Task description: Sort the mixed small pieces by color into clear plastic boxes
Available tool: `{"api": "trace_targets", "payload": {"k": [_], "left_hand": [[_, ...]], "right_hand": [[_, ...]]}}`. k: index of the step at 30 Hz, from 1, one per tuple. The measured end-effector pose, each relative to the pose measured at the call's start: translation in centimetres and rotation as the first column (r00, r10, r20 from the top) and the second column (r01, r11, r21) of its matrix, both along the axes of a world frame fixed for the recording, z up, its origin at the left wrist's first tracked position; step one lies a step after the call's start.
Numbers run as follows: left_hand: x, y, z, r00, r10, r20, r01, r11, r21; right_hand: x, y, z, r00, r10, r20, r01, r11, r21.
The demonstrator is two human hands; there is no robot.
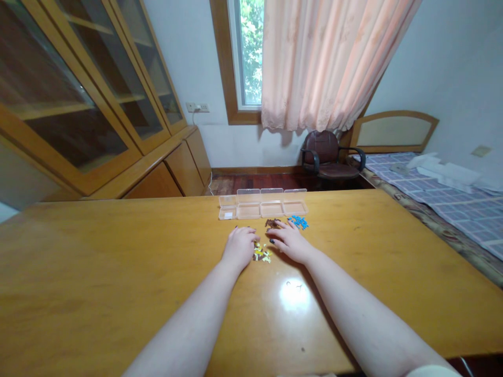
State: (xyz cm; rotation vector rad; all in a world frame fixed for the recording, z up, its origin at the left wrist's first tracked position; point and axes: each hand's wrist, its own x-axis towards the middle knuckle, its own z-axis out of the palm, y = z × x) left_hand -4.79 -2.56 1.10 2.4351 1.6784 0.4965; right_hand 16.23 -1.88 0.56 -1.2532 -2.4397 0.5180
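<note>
A small pile of mixed yellow, pale and brown pieces (262, 253) lies on the wooden table between my hands. My left hand (239, 246) rests at the pile's left edge, fingers bent and apart, partly hiding it. To the right, my right hand (291, 242) is spread low over the table, its fingertips beside a heap of brown pieces (272, 223). Blue pieces (300, 222) form another heap just beyond that hand. Several clear plastic boxes (249, 211) stand in a row behind the heaps with their lids raised. The pieces are too small to name.
The wooden table (118, 272) stretches wide to both sides. A few tiny bits (294, 285) lie in the bright reflection nearer me. Past the far edge are a brown armchair (325, 154), a bed (451, 193) and a glass-fronted cabinet (98, 110).
</note>
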Motion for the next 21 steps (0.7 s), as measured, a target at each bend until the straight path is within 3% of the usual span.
{"api": "trace_targets", "payload": {"k": [4, 8, 15, 21], "left_hand": [[-0.4, 0.3, -0.3, 0.990, -0.138, 0.018, 0.138, 0.990, -0.028], [-0.8, 0.3, -0.4, 0.960, -0.279, -0.010, 0.277, 0.957, -0.085], [-0.6, 0.3, -0.2, 0.986, -0.162, -0.038, 0.161, 0.987, -0.026], [-0.4, 0.4, -0.5, 0.990, -0.142, 0.017, 0.142, 0.990, -0.014]], "right_hand": [[0.4, 0.4, -0.3, 0.997, -0.057, -0.057, 0.058, 0.998, 0.027], [0.4, 0.2, 0.0, 0.981, 0.036, -0.188, -0.021, 0.997, 0.079], [-0.2, -0.7, 0.3, 0.944, 0.240, -0.228, -0.233, 0.971, 0.055], [-0.3, -0.6, 0.1, 0.967, 0.210, -0.141, -0.202, 0.977, 0.069]]}}
